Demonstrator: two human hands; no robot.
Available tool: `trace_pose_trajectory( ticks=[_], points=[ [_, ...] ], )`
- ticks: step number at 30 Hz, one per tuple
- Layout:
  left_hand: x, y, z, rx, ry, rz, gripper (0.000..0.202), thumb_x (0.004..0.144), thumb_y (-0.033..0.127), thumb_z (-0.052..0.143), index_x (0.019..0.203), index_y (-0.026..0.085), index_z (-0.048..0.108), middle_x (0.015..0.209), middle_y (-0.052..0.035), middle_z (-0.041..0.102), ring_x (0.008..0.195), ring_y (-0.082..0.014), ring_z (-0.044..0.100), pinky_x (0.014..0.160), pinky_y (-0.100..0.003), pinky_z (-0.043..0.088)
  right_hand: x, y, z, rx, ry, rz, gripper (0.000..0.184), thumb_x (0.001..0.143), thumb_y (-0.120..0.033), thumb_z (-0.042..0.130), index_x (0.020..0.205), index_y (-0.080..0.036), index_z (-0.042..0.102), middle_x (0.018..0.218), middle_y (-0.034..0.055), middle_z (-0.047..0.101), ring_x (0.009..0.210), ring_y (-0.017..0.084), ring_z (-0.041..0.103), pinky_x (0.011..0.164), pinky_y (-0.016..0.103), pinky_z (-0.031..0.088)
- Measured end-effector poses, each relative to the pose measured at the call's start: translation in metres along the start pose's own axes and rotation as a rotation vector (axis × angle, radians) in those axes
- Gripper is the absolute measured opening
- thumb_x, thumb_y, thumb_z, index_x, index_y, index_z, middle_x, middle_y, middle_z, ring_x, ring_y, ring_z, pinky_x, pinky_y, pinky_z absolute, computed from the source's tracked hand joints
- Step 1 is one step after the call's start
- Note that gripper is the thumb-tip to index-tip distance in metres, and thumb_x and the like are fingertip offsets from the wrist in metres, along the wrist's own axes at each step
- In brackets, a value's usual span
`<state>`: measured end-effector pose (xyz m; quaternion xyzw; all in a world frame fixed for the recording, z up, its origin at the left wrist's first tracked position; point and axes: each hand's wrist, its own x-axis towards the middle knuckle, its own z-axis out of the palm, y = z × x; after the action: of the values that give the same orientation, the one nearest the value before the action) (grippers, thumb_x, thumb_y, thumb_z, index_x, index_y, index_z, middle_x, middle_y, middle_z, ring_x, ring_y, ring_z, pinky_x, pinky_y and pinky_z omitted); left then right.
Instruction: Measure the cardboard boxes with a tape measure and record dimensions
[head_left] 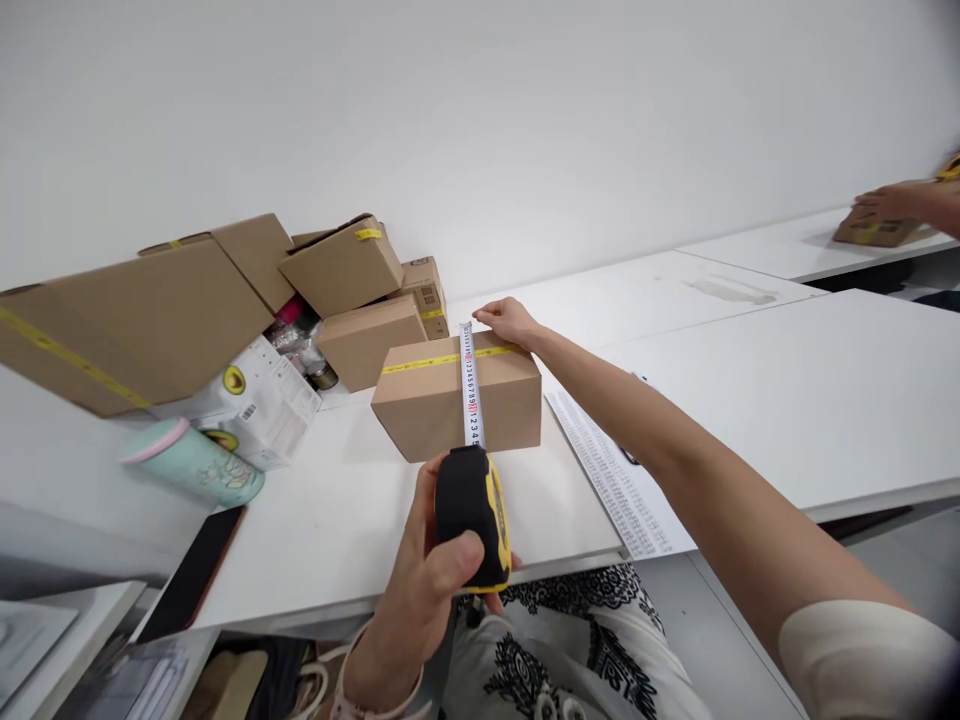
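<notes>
A small cardboard box (pixel 431 405) with a yellow tape band sits on the white table (pixel 352 510) in front of me. My left hand (pixel 431 590) is closed around a black and yellow tape measure case (pixel 472 515) at the box's near edge. The white measuring blade (pixel 470 385) runs across the box top to its far edge. My right hand (pixel 508 322) rests at the far top edge of the box, fingers pressed on the blade's end.
A pile of cardboard boxes (pixel 150 315) lies at the left, with a white carton (pixel 259 400), a pale green tumbler (pixel 199 465) and a dark phone (pixel 195 575). A printed sheet (pixel 619 480) lies to the right. Another person's hand (pixel 889 203) rests on a box at far right.
</notes>
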<state>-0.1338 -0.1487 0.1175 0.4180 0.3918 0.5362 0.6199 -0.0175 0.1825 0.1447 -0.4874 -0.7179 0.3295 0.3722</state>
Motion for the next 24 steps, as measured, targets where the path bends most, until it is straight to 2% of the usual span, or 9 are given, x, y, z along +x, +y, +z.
trace_pose_trajectory(
  ticks=[4, 6, 11, 14, 16, 19, 24],
  points=[
    [0.002, 0.001, 0.002, -0.002, 0.001, -0.022, 0.075, 0.074, 0.057, 0.076, 0.134, 0.03, 0.041, 0.089, -0.0045, 0.062, 0.075, -0.0252, 0.07, 0.041, -0.022, 0.052, 0.007, -0.004, 0.008, -0.064, -0.029, 0.005, 0.023, 0.087, -0.032, 0.065, 0.092, -0.016, 0.081, 0.086, 0.0042, 0.076, 0.077, 0.016, 0.064, 0.07, 0.024, 0.046],
    [0.0, -0.004, 0.003, -0.015, -0.008, -0.014, 0.076, 0.073, 0.057, 0.077, 0.134, 0.031, 0.041, 0.086, -0.0042, 0.062, 0.071, -0.0241, 0.068, 0.041, -0.023, 0.051, 0.009, -0.004, 0.01, -0.086, -0.04, 0.005, 0.02, 0.084, -0.03, 0.067, 0.09, -0.017, 0.081, 0.084, 0.0049, 0.076, 0.075, 0.015, 0.063, 0.068, 0.025, 0.045],
    [-0.01, -0.018, 0.007, -0.071, -0.076, -0.053, 0.09, 0.069, 0.056, 0.081, 0.141, 0.036, 0.031, 0.078, -0.0017, 0.061, 0.061, -0.0208, 0.062, 0.046, -0.029, 0.054, 0.01, -0.004, 0.011, -0.088, -0.119, 0.011, 0.015, 0.079, -0.027, 0.074, 0.086, -0.016, 0.081, 0.087, 0.0073, 0.077, 0.074, 0.016, 0.064, 0.068, 0.027, 0.047],
    [-0.017, -0.021, 0.011, -0.097, -0.042, -0.086, 0.097, 0.068, 0.054, 0.082, 0.145, 0.039, 0.025, 0.085, -0.0039, 0.064, 0.066, -0.0232, 0.065, 0.049, -0.031, 0.053, 0.009, -0.005, 0.009, -0.058, -0.16, 0.018, 0.014, 0.078, -0.027, 0.075, 0.083, -0.015, 0.08, 0.08, 0.0067, 0.075, 0.07, 0.016, 0.062, 0.066, 0.027, 0.047],
    [-0.021, -0.02, 0.013, -0.092, -0.007, -0.094, 0.096, 0.069, 0.053, 0.081, 0.146, 0.04, 0.025, 0.093, -0.0063, 0.064, 0.072, -0.0253, 0.067, 0.05, -0.031, 0.053, 0.008, -0.006, 0.009, -0.054, -0.171, 0.029, 0.014, 0.078, -0.027, 0.075, 0.082, -0.015, 0.08, 0.077, 0.0063, 0.074, 0.069, 0.016, 0.062, 0.066, 0.028, 0.047],
    [-0.022, -0.018, 0.015, -0.094, -0.003, -0.093, 0.096, 0.069, 0.054, 0.081, 0.146, 0.04, 0.025, 0.094, -0.0062, 0.063, 0.071, -0.0247, 0.067, 0.05, -0.031, 0.053, 0.007, -0.007, 0.009, -0.044, -0.16, 0.028, 0.013, 0.077, -0.027, 0.076, 0.08, -0.014, 0.079, 0.079, 0.0072, 0.075, 0.07, 0.016, 0.063, 0.069, 0.029, 0.049],
    [-0.015, -0.018, 0.013, -0.053, -0.105, -0.101, 0.091, 0.067, 0.06, 0.08, 0.141, 0.037, 0.032, 0.082, -0.004, 0.06, 0.065, -0.0231, 0.062, 0.05, -0.035, 0.054, 0.007, -0.007, 0.009, -0.053, -0.146, 0.028, 0.012, 0.077, -0.026, 0.077, 0.08, -0.014, 0.078, 0.079, 0.0073, 0.074, 0.072, 0.016, 0.063, 0.071, 0.03, 0.049]
  ],
)
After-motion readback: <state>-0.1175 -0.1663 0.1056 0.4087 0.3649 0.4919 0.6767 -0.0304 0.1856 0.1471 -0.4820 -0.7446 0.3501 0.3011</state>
